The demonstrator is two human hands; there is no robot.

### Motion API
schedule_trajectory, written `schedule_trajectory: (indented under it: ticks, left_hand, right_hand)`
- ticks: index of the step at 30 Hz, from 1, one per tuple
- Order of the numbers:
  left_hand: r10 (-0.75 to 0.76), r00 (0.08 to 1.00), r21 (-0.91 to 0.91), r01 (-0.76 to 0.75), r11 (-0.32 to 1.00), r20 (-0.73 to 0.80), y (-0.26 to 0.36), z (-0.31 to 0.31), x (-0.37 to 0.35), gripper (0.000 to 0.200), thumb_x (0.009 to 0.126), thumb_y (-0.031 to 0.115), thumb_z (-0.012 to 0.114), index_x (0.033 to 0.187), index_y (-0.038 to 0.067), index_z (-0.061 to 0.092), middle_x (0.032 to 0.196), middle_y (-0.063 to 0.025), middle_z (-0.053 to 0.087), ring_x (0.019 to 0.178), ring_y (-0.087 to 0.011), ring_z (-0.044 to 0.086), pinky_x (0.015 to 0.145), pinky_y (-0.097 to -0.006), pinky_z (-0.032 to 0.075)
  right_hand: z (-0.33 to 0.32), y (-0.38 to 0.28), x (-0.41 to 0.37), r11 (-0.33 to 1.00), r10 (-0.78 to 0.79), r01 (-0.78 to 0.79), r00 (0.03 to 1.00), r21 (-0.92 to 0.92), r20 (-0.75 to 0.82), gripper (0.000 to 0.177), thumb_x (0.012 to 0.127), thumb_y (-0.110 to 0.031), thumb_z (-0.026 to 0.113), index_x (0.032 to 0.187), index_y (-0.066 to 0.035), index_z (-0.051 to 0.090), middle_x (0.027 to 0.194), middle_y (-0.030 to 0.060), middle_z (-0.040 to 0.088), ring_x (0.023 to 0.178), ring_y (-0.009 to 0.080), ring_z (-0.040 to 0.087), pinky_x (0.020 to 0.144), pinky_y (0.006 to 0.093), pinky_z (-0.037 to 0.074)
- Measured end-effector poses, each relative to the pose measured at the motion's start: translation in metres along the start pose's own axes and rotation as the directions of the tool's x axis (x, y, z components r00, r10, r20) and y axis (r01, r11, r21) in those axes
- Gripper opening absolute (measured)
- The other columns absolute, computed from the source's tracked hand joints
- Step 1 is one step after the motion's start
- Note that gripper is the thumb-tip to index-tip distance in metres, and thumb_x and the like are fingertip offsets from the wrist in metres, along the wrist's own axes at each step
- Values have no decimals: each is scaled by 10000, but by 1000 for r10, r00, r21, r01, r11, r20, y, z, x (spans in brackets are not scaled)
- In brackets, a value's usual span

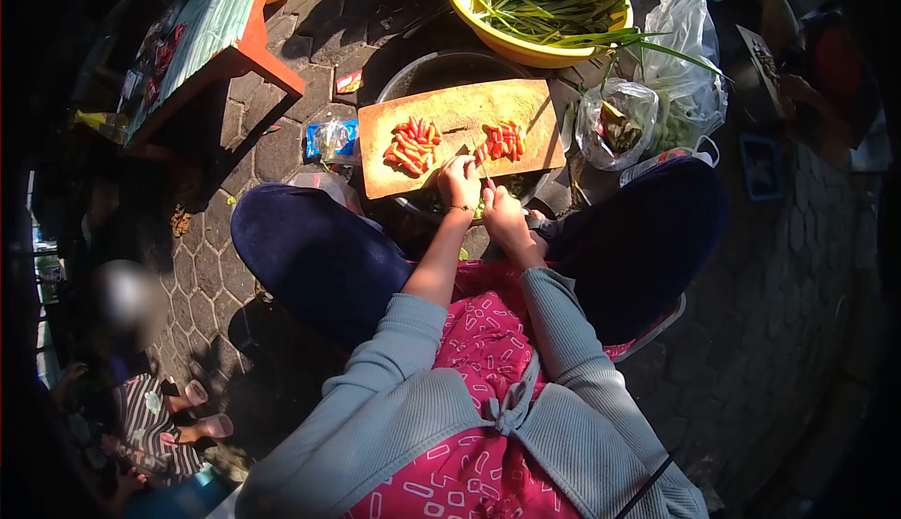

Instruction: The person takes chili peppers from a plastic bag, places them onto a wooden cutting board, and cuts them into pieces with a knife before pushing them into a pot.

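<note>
Floor is hexagonal paving blocks, grey-brown, dark joints. Upper left, a tabletop with a pale green striped surface, orange-red edge and leg. Strong sunlight hits the paving on the left; the right side lies in shade. Outer edges too dark to read.

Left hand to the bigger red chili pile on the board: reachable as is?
Looks like yes. The left hand is at the near edge of the cutting board, right beside the bigger chili pile, with nothing visible blocking the way.
</note>
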State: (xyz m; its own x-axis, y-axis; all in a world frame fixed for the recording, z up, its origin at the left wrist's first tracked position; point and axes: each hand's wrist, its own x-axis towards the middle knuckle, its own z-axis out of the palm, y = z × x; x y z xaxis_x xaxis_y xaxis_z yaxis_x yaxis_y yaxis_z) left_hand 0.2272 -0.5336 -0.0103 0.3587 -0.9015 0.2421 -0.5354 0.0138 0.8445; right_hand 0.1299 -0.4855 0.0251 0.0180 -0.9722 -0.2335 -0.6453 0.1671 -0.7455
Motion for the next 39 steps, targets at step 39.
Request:
schedule_trajectory:
  ticks: [39]
  left_hand:
    - [38, 996, 286, -13, 958, -81, -21, -65, 61, 73, 624, 22, 611, 680, 64, 632, 670, -111, 606, 719, -251, 572, 654, -355, 462]
  right_hand:
    - [2, 21, 1, 988, -39, 47, 998, 148, -55, 305, 867, -262, 422, 791, 26, 485, 758, 283, 551, 771, 445, 525, 672, 468, 408]
